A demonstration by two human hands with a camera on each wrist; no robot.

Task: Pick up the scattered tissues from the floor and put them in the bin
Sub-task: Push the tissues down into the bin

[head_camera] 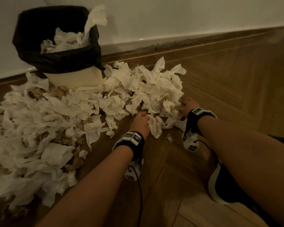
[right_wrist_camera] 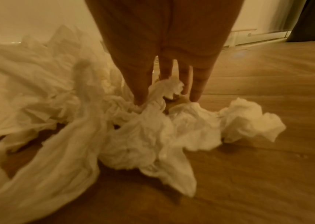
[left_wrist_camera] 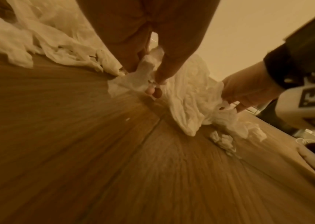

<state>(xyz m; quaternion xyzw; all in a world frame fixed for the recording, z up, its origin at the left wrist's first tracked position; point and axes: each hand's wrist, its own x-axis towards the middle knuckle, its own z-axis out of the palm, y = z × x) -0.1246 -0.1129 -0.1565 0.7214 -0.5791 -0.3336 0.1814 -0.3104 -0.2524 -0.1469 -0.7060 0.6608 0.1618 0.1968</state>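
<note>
Wooden floor point(head_camera: 195, 161), both hands point(head_camera: 140, 122) point(head_camera: 188, 104) clutching tissues point(head_camera: 156, 126) near bin point(head_camera: 56, 45).

No words, brands or numbers can be read anywhere. The only signs are black-and-white coded square markers on the wrist bands point(head_camera: 132, 136), at 6 o'clock from the tissues point(head_camera: 72, 115); they carry patterns, not letters.
</note>
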